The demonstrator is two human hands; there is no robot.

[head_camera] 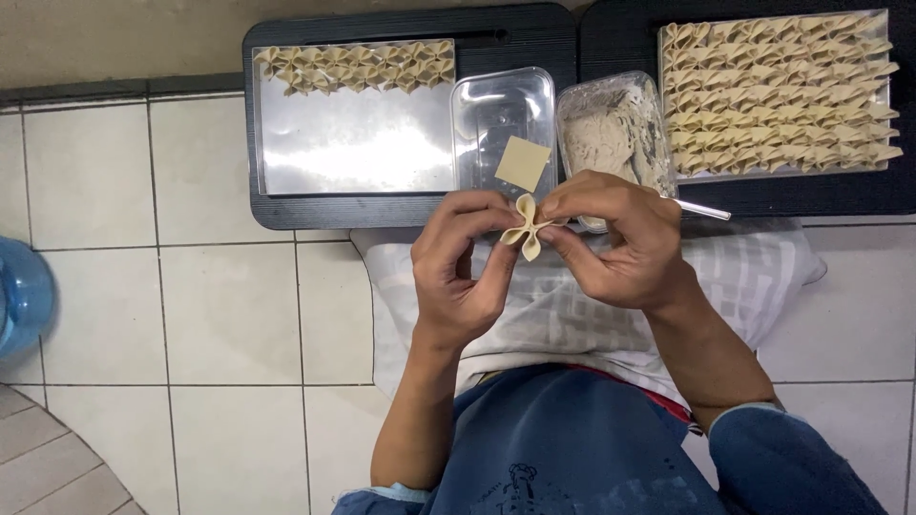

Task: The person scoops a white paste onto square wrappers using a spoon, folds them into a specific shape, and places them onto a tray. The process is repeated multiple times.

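Folded dumpling wrapper (526, 227) between both hands' fingertips (496, 221).

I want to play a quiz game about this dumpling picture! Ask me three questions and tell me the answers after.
1. True or false: both hands pinch one folded dumpling wrapper.
2. Which metal tray holds more folded dumplings: the tray on the picture's left or the one on its right?
3. What lies in the clear plastic tub?

Key:
1. True: the left hand and right hand both grip it.
2. The right one.
3. A flat square wrapper.
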